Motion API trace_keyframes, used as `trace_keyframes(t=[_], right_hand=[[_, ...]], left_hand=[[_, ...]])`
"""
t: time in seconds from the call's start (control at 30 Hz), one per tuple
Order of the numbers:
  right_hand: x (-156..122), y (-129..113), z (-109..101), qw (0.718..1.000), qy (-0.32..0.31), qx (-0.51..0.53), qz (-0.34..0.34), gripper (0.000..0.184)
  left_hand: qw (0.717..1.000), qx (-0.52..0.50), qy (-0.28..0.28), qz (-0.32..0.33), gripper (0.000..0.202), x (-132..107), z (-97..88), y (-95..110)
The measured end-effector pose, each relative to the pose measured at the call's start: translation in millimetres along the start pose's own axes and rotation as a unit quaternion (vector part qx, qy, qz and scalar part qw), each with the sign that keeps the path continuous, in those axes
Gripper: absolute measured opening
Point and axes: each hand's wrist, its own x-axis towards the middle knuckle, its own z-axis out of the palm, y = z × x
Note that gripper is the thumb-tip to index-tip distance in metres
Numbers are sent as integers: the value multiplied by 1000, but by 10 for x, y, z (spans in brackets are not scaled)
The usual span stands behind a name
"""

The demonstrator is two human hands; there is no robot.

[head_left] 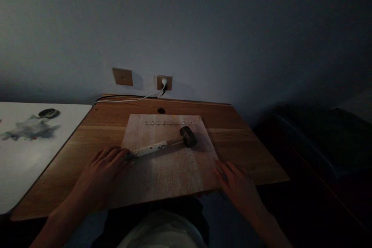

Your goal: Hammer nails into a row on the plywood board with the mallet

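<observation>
A wooden board (162, 178) lies on the wooden table, with a row of several small metal nails or hooks (164, 123) standing along its far part. Across the board rests a mallet with a dark head (188, 136) and a worn white handle (149, 149). My left hand (106, 166) lies on the board's left edge, fingers stretched out, close to the handle's end; whether it touches the handle I cannot tell. At the board's right edge, my right hand (232, 176) rests with its fingers apart, holding nothing.
The wooden table (247, 151) stands against a wall. A white cable (128, 100) and a black one run from the wall socket (164, 82) along its back edge. To the left, a white tabletop (23, 170) carries a crumpled grey cloth-like thing (33, 127) and a dark round object (49, 113).
</observation>
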Motion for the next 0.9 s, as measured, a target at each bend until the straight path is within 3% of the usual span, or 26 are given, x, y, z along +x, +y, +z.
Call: trace_keyframes(t=[0.1, 0.23, 0.33, 0.47, 0.67, 0.77, 0.9], right_hand=[[353, -112, -9, 1000, 4, 5, 12, 38], [862, -316, 155, 990, 16, 139, 28, 62], [1110, -405, 267, 978, -18, 206, 5, 62], [1197, -338, 263, 971, -3, 238, 15, 50], [1126, -59, 214, 963, -16, 262, 51, 50], [1124, 55, 219, 961, -45, 268, 43, 53], [1276, 163, 133, 960, -80, 267, -2, 49]], left_hand=[[999, 13, 27, 18, 36, -55, 46, 22], [995, 5, 60, 76, 24, -79, 91, 60], [991, -12, 59, 123, 18, -105, 61, 135], [988, -45, 46, 143, 22, -99, 66, 363], [980, -89, 41, 175, 26, 13, 282, 699], [974, -120, 32, 190, 23, 47, 292, 754], [968, -160, -11, 191, 22, 186, 110, 693]])
